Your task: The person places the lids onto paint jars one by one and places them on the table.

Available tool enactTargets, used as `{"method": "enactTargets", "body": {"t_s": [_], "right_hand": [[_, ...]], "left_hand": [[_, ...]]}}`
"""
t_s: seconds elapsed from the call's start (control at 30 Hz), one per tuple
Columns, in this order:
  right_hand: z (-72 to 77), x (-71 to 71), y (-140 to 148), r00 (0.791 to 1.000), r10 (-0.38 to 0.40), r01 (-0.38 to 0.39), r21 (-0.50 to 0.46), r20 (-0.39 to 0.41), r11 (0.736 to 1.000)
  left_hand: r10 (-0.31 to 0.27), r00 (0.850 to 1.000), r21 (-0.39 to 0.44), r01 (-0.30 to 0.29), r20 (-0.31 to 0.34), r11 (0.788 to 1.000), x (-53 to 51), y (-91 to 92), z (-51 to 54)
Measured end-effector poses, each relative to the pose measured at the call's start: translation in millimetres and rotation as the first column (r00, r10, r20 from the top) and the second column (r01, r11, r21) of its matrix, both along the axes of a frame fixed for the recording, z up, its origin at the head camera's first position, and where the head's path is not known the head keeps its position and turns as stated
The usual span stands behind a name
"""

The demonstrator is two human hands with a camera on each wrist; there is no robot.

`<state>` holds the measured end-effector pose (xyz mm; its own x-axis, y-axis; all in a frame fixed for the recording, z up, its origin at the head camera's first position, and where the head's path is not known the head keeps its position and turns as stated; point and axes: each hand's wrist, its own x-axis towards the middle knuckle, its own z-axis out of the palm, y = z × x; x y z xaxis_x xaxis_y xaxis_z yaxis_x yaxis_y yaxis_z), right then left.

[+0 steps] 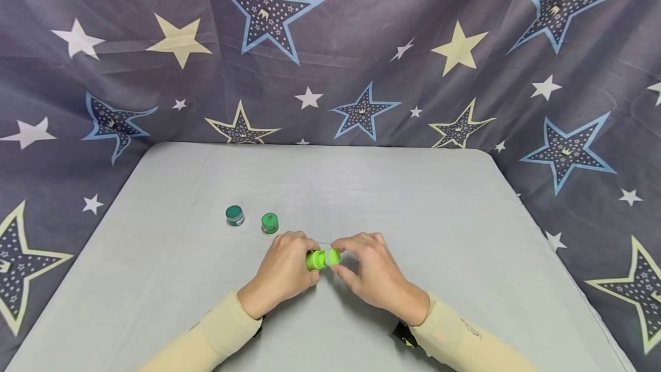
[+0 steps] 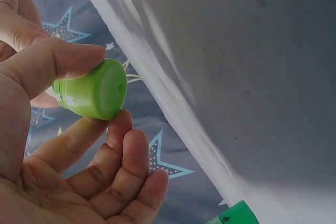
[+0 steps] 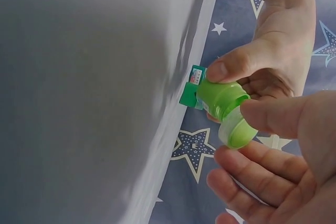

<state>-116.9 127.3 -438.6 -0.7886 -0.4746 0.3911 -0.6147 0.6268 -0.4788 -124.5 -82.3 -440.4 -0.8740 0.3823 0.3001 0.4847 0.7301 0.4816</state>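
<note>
My left hand (image 1: 285,266) grips a small lime-green jar (image 1: 314,260) between thumb and fingers, tipped on its side above the table. In the left wrist view, the round base of that jar (image 2: 100,90) faces the camera. With thumb and forefinger, my right hand (image 1: 376,271) pinches the jar's lime-green lid (image 1: 333,256). The right wrist view shows the lid (image 3: 240,132) tilted at the jar's mouth, with a gap on one side; whether the two still touch I cannot tell.
Beyond my left hand, a green jar (image 1: 270,223) and a teal-lidded jar (image 1: 234,215) stand on the table. A pale grey cloth covers the table (image 1: 413,200). Behind and at both sides hangs a dark curtain (image 1: 330,45) printed with stars.
</note>
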Motion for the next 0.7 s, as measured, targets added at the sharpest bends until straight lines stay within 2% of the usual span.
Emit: {"method": "enactTargets", "body": {"t_s": [0.3,0.7], "right_hand": [[-1.6,0.5,-3.0,1.000,0.006,-0.006,0.005,-0.015,1.000],[-4.0,1.6,-5.5,1.000,0.007,-0.007,0.014,-0.004,1.000]], "left_hand": [[-0.018,1.000,-0.012,0.018,-0.009,1.000,-1.3,2.6,-0.8],[-0.011,1.000,-0.033,0.011,-0.009,0.999,-0.8,3.6,-4.0]]}}
